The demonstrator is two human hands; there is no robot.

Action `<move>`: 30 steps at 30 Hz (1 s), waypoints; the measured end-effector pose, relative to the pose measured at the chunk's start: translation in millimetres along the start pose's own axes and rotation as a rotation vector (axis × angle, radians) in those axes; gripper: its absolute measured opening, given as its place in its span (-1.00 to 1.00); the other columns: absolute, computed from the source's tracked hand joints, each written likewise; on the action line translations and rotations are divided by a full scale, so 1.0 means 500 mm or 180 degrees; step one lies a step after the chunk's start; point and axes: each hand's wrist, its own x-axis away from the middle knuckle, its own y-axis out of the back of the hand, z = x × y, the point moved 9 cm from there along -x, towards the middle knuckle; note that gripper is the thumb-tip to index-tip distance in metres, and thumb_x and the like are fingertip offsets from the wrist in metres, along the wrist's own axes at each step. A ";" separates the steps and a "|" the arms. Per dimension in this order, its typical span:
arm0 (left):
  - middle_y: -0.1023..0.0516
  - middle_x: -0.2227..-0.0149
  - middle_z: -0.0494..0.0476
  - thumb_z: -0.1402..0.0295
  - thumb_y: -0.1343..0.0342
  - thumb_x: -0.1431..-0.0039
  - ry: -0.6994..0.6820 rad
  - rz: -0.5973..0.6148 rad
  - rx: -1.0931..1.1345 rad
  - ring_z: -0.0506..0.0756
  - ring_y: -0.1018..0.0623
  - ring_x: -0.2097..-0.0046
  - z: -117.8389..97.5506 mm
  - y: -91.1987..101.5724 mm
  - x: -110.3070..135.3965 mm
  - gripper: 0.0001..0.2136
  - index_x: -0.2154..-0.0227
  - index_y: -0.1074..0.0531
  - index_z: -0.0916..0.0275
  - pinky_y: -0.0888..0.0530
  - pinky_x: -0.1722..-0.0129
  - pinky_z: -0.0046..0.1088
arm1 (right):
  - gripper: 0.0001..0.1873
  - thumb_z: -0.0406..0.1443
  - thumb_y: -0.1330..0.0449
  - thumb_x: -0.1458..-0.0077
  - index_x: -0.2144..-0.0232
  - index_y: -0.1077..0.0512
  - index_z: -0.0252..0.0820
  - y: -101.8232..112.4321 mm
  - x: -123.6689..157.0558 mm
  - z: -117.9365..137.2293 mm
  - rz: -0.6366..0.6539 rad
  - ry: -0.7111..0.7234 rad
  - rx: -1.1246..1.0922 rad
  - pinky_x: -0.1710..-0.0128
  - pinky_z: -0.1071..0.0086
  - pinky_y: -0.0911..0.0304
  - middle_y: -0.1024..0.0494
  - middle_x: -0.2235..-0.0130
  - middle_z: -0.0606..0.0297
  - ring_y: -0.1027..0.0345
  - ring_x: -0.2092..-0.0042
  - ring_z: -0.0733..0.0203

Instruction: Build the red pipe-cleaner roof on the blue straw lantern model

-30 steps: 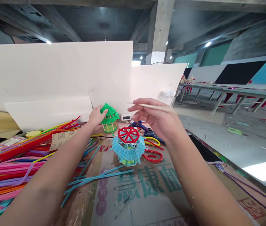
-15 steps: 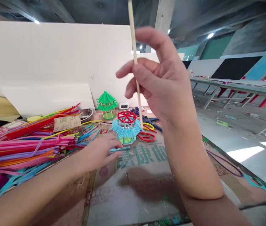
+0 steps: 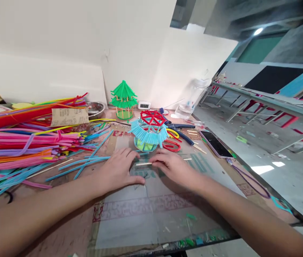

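Note:
My right hand [image 3: 171,166] is low over the table with its fingers pinched around a thin pale wooden stick [image 3: 143,164], which lies roughly level and pokes out to the left of the fingertips. To its left, my left hand [image 3: 122,167] is palm down, thumb spread from the fingers and nothing visible in it; part of its underside is hidden. Just beyond both hands stands a small pavilion model [image 3: 148,134] with a light blue pipe-cleaner roof, a red frame on top and a green base. Blue pipe cleaners [image 3: 92,159] lie beside my left hand.
Bundles of coloured pipe cleaners [image 3: 20,142] fill the left side. A green-roofed pavilion [image 3: 124,100], a small digital clock [image 3: 144,105] and a metal bowl [image 3: 95,109] stand behind. Pliers [image 3: 183,134], a phone [image 3: 215,143] and a clear plastic container [image 3: 193,100] are to the right.
My right hand has come down from in front of my face to the table with the wooden stick. The left hand has moved slightly right, and the view has tilted down.

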 end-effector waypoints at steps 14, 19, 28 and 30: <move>-0.49 0.07 0.20 -0.06 -0.12 -0.17 -0.0075 -0.0159 -0.0164 0.29 -0.46 -0.02 0.015 0.004 0.013 -0.55 0.04 -0.38 0.14 -0.39 0.00 -0.14 | -0.78 -0.34 -0.07 -0.31 0.17 -0.54 -0.17 -0.029 -0.008 -0.026 -0.0231 0.0452 0.0103 0.16 0.26 -0.32 -0.54 0.20 0.14 -0.38 0.14 0.14; -0.48 0.07 0.18 -0.08 -0.12 -0.17 -0.0089 -0.0051 -0.0131 0.26 -0.45 -0.01 0.016 0.003 0.008 -0.54 0.06 -0.38 0.17 -0.39 0.02 -0.16 | -0.73 -0.37 -0.06 -0.31 0.12 -0.56 -0.14 -0.035 -0.008 -0.011 -0.0217 0.0556 0.0231 0.23 0.31 -0.29 -0.51 0.23 0.17 -0.36 0.20 0.18; -0.45 0.12 0.12 -0.05 -0.13 -0.18 -0.0106 -0.0020 -0.0095 0.23 -0.43 0.01 0.015 0.003 0.009 -0.58 0.11 -0.38 0.17 -0.37 0.03 -0.19 | -0.71 -0.44 -0.11 -0.26 0.13 -0.59 -0.11 -0.042 -0.010 -0.022 -0.0232 0.0590 0.0240 0.22 0.31 -0.28 -0.48 0.26 0.20 -0.35 0.21 0.22; -0.45 0.13 0.12 -0.05 -0.12 -0.18 -0.0121 -0.0008 -0.0067 0.22 -0.43 0.03 0.014 0.002 0.010 -0.59 0.13 -0.38 0.18 -0.36 0.04 -0.20 | -0.70 -0.45 -0.11 -0.25 0.12 -0.59 -0.10 -0.043 -0.010 -0.023 -0.0234 0.0611 0.0237 0.23 0.32 -0.27 -0.47 0.26 0.22 -0.35 0.22 0.23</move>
